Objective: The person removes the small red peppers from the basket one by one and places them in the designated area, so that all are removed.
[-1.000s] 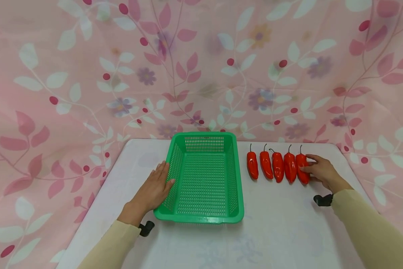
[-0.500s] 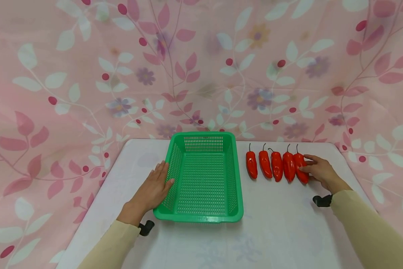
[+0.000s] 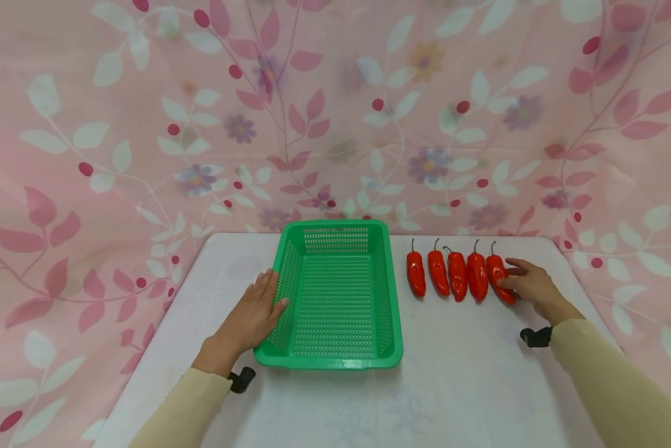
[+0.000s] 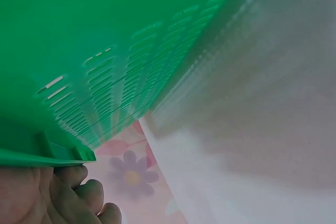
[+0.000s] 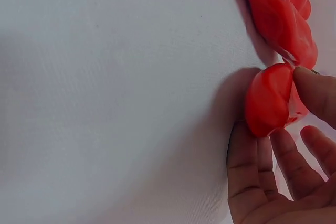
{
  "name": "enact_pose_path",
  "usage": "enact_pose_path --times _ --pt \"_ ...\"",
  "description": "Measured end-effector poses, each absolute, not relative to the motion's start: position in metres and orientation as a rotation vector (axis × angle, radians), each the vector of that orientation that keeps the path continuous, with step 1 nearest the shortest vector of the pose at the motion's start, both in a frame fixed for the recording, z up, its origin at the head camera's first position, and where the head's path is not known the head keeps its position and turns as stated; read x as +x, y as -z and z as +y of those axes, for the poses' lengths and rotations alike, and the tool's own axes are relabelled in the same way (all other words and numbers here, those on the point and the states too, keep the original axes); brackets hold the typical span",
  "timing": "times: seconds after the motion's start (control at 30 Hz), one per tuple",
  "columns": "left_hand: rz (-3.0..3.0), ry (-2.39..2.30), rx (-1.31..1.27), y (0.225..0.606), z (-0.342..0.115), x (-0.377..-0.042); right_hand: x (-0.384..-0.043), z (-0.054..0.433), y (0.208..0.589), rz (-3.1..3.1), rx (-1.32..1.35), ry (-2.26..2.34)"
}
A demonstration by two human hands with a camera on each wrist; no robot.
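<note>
A row of several shiny red chili peppers with thin dark stems lies right of the green plastic basket [image 3: 335,364]. At the right end of that row, my right hand [image 3: 533,289] pinches the last red chili pepper [image 3: 497,277] from its right side. In the right wrist view, the thumb [image 5: 317,95] lies on top of this pepper [image 5: 268,100] and the fingers are against its side. My left hand [image 3: 251,314] rests on the basket's left rim with its fingers straight. The left wrist view shows its fingers [image 4: 73,195] below the rim's edge.
The other peppers [image 3: 458,277] lie side by side, stems pointing away from me. A white cloth-covered table [image 3: 453,386] bears everything. Behind it hangs a pink floral curtain [image 3: 335,112]. A small black device [image 3: 535,337] sits at each wrist.
The rightmost pepper has tilted, its stem end leaning left and its tip swinging right under my right hand. The left hand stays on the basket. The head view has shifted slightly.
</note>
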State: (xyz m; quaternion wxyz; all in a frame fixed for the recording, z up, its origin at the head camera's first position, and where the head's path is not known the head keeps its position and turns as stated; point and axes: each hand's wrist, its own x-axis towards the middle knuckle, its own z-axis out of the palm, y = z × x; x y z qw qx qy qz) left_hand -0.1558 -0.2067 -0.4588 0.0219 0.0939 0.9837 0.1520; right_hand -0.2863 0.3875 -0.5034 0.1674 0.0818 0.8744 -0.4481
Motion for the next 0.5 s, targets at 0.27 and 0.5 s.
enact_pose_path --times 0.27,0.5 --pt "3.059 -0.462 0.3 0.4582 -0.207 -0.1586 -0.2905 0.3859 0.5127 2.502 0.201 1.273" --pt "3.038 -0.475 0.291 0.4578 -0.2074 -0.1602 -0.2876 0.3851 0.5137 2.542 0.158 1.238"
